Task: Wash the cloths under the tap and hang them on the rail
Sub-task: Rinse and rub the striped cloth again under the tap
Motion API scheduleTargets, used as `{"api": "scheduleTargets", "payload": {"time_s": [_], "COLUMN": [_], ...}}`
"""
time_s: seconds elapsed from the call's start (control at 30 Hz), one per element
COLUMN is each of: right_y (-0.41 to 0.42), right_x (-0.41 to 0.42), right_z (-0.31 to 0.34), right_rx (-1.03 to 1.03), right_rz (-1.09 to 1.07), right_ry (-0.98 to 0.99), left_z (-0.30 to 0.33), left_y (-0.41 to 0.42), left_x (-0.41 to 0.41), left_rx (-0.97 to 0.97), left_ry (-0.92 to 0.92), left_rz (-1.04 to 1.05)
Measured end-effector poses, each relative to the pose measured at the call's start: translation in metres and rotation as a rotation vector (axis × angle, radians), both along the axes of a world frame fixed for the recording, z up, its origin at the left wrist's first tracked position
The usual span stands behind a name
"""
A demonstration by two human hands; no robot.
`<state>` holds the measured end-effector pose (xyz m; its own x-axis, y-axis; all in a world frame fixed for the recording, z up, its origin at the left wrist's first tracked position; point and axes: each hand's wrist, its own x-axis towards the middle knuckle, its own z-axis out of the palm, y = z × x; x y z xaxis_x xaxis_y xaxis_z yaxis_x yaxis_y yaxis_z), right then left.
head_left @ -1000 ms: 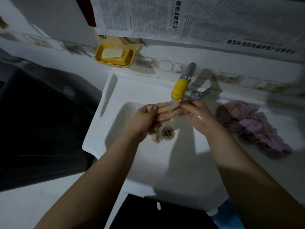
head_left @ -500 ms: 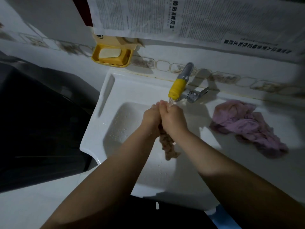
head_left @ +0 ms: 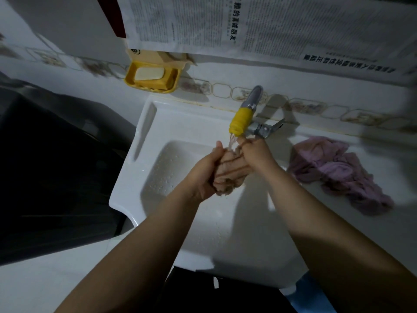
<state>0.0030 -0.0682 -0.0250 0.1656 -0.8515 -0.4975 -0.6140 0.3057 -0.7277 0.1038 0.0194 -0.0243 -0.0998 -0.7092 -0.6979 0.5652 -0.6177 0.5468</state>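
newspaper (head_left: 270,26): print blurred, top cut off | rail: unseen

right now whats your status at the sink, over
Left hand and right hand both shut on the beige cloth, under running water from the yellow-tipped tap. Pink cloth waits on the basin ledge. Nothing in the way.

peach cloth (head_left: 230,171): bunched, under tap (head_left: 240,119) | pink cloth (head_left: 338,170): crumpled, counter

Both forearms were bare to the frame edge, no sleeves showing. Left hand (head_left: 204,175) and right hand (head_left: 256,152) wore no gloves, rings or watch. Wrists bare too, nothing worn.
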Motion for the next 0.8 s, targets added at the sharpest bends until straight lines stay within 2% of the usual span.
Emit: {"api": "scheduleTargets", "payload": {"time_s": [0.03,0.1,0.17,0.23,0.3,0.4,0.5,0.67,0.73,0.8], "right_y": [-0.002,-0.001,0.002,0.003,0.007,0.026,0.039,0.020,0.035,0.044], "right_x": [-0.006,-0.014,-0.017,-0.017,-0.012,0.007,0.026,0.027,0.033,0.034], "right_z": [0.000,-0.001,0.001,0.000,0.003,0.006,0.009,0.022,0.020,0.017], "right_rx": [0.126,0.320,0.331,0.252,0.083,-0.133,-0.213,-0.212,-0.220,-0.253], "right_rz": [-0.032,-0.128,-0.183,-0.224,-0.203,-0.012,0.106,-0.057,-0.036,0.048], "right_ry": [-0.072,-0.349,-0.590,-0.652,-0.528,-0.254,-0.133,-0.060,-0.128,-0.081], "left_z": [-0.005,-0.005,-0.009,-0.014,-0.016,-0.009,-0.003,0.010,0.009,0.010], "left_y": [0.002,0.008,0.012,0.013,0.011,-0.002,-0.017,-0.027,-0.029,-0.026], "left_x": [0.007,0.019,0.025,0.024,0.018,0.009,-0.005,-0.020,-0.013,-0.011], "left_rx": [-0.004,-0.033,-0.057,-0.035,-0.029,0.041,0.044,0.122,0.107,0.072], "left_ry": [0.013,0.049,0.012,-0.120,-0.233,-0.383,-0.482,-0.313,-0.343,-0.349], "left_rz": [0.056,0.159,0.181,0.223,0.288,0.376,0.275,0.179,0.223,0.255]}}
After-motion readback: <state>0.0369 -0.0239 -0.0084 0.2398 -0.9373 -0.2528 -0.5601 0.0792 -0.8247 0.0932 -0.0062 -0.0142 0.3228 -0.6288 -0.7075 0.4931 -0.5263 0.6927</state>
